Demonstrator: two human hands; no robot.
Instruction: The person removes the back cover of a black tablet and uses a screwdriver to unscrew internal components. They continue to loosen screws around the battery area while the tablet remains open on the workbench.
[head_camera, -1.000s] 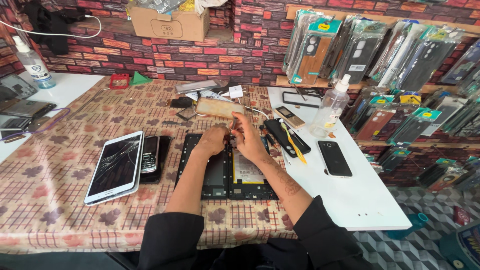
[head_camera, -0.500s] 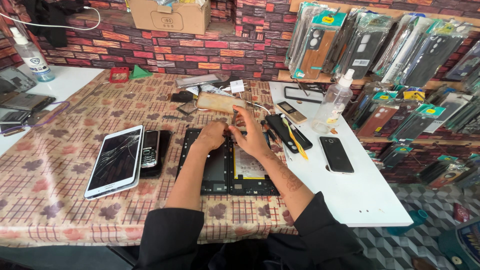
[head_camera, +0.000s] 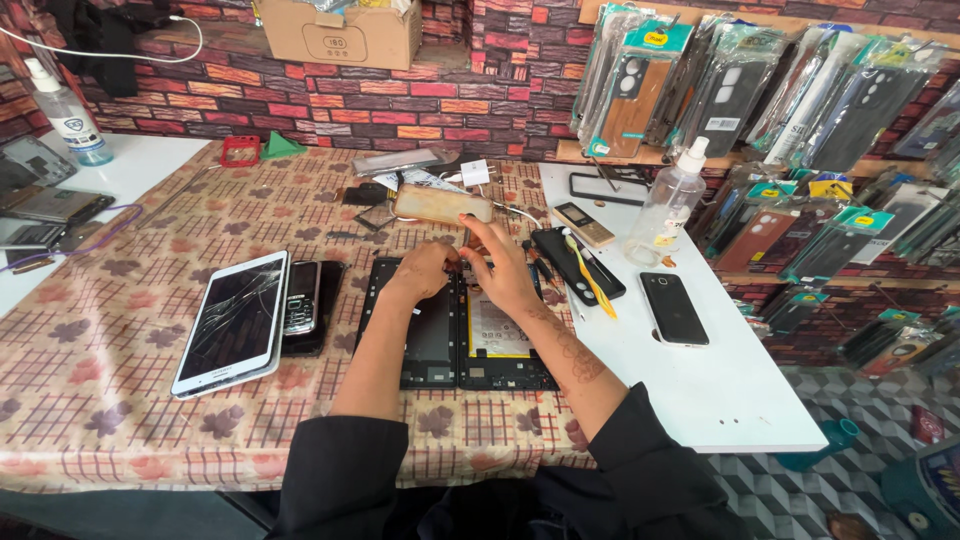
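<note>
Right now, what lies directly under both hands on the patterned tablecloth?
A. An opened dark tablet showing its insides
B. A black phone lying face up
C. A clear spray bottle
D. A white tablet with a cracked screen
A: the left hand and right hand both rest at the top edge of the opened dark tablet, while the cracked white tablet lies apart from them.

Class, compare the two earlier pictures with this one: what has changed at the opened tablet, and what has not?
Little moved. Both hands stay at the top edge of the opened tablet; the right hand has spread its fingers more, the left hand rests alongside. The cracked white tablet and black phone lie unchanged.
</note>
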